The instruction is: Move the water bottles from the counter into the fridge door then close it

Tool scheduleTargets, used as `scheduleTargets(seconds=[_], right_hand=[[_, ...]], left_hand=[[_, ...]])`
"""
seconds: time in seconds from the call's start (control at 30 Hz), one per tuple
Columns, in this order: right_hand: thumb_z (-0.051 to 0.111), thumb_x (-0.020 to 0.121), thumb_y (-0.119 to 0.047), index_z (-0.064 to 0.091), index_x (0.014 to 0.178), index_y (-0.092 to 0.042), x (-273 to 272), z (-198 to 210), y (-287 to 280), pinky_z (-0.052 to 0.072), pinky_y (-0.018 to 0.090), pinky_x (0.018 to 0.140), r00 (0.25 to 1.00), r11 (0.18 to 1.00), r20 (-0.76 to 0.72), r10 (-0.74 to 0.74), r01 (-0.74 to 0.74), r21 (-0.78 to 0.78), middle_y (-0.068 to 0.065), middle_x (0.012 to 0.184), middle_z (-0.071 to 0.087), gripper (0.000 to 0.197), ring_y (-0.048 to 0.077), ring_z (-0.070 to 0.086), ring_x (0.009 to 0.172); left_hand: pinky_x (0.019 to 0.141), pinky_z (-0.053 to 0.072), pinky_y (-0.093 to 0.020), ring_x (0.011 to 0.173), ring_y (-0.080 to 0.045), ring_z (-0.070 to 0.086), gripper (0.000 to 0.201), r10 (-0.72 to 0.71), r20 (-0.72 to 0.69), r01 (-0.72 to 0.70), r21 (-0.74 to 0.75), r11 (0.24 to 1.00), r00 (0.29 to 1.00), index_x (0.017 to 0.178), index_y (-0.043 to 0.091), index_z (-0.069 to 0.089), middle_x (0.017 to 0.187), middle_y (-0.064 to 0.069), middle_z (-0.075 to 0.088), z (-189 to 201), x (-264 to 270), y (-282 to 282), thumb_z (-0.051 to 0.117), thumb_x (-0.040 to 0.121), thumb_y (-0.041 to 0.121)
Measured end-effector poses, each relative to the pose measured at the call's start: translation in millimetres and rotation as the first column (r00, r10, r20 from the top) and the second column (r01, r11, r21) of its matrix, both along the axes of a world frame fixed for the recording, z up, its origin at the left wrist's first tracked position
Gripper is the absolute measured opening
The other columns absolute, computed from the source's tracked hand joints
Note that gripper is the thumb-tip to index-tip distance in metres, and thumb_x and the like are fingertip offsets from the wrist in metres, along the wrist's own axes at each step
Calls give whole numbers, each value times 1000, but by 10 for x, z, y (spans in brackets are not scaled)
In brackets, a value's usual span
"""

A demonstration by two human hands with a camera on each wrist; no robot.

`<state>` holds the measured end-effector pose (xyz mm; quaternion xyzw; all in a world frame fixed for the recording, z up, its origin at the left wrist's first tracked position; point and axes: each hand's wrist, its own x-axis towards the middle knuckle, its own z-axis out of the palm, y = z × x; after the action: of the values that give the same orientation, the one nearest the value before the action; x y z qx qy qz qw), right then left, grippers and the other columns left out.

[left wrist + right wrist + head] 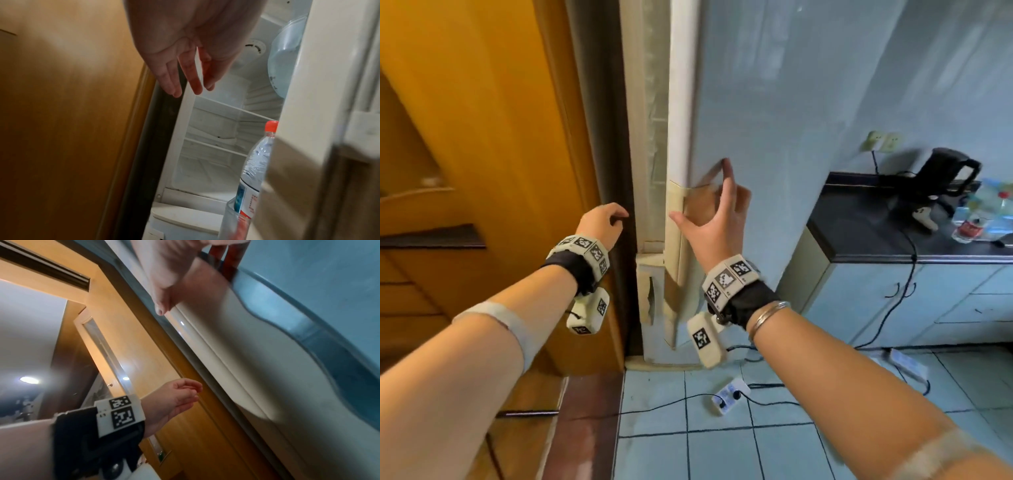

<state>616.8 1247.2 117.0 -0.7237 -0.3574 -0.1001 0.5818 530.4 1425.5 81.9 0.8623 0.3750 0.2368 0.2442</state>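
The pale blue fridge door [756, 102] stands ajar by a narrow gap. My right hand [717, 219] lies against its front near the cream handle edge [676, 212], fingers straight and thumb spread. In the right wrist view its fingertips [232, 259] touch the door [267, 369]. My left hand [604, 222] hovers by the gap, fingers loosely curled, holding nothing. Through the gap in the left wrist view, a clear water bottle [257, 162] with an orange-red cap stands in the door shelf. More water bottles [986, 212] lie on the dark counter [859, 222] at right.
A wooden door [482, 137] stands close on the left of the fridge. A black kettle [945, 171] and its cord sit on the counter below wall sockets [883, 140]. A power strip [729, 394] and cables lie on the tiled floor.
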Motion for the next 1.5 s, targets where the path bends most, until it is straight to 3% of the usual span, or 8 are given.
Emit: scheduleTargets(seconds=[0.17, 0.33, 0.53, 0.67, 0.77, 0.97, 1.2, 1.5], right_hand=[[79, 70, -20, 36, 137, -27, 178, 7, 492, 56, 33, 84, 988, 992, 100, 121, -122, 8, 7, 121, 40, 80, 17, 51, 104], [73, 72, -2, 56, 121, -12, 417, 36, 869, 53, 28, 82, 948, 981, 253, 193, -177, -85, 17, 117, 47, 53, 28, 56, 102], [68, 71, -3, 61, 114, -18, 755, 22, 1212, 54, 46, 78, 879, 987, 471, 72, 6, -162, 12, 116, 57, 45, 30, 59, 100], [65, 76, -10, 48, 133, -26, 928, 83, 1351, 38, 54, 99, 806, 952, 589, 62, 130, -278, 10, 143, 43, 62, 31, 47, 125], [52, 88, -21, 19, 147, -34, 1051, 94, 1437, 18, 57, 111, 832, 857, 544, 106, 201, -475, 4, 159, 8, 68, 30, 12, 145], [42, 94, -32, -5, 147, -38, 1369, 76, 1607, -3, 63, 110, 878, 688, 470, 96, 283, -669, -2, 157, -21, 71, 31, -20, 143], [46, 92, -34, -14, 144, -39, 1580, 51, 1808, 7, 66, 111, 897, 590, 423, 131, 273, -760, -3, 153, -31, 80, 33, -28, 140], [55, 87, -35, -15, 145, -37, 1562, 82, 1807, 8, 65, 112, 907, 568, 394, 149, 247, -785, -3, 152, -33, 90, 33, -28, 140]], left_hand=[[80, 53, -34, 105, -30, 61, 26, 109, 10, -109, -39, 993, 994, 115, 19, 57, 125, -10, 58, 83, -1, 316, 45, 94, 12], [79, 51, -28, 111, -29, 57, 28, 168, 21, -167, -17, 986, 986, 119, 18, 56, 129, -11, 56, 159, 93, 549, 44, 95, 10], [84, 48, -27, 115, -26, 56, 32, 186, 94, -185, -17, 983, 978, 122, 19, 53, 129, -9, 57, 213, 244, 822, 47, 93, 9], [88, 45, -26, 118, -24, 54, 33, 153, 97, -155, 14, 988, 983, 123, 19, 52, 129, -7, 56, 265, 363, 977, 48, 92, 10], [91, 45, -26, 120, -25, 53, 33, 137, 92, -140, 27, 990, 986, 124, 19, 51, 131, -7, 55, 296, 454, 1069, 48, 93, 10], [94, 47, -30, 121, -24, 53, 36, 99, 51, -103, 75, 992, 994, 127, 21, 50, 133, -6, 53, 299, 600, 1204, 48, 93, 10], [101, 43, -32, 133, -24, 42, 46, 42, -55, -40, 34, 999, 998, 138, 26, 39, 145, -3, 42, 244, 738, 1236, 45, 94, 12], [109, 36, -37, 142, -25, 28, 52, -7, -137, 10, 24, 1000, 991, 144, 28, 30, 153, 2, 31, 185, 802, 1132, 44, 95, 14]])
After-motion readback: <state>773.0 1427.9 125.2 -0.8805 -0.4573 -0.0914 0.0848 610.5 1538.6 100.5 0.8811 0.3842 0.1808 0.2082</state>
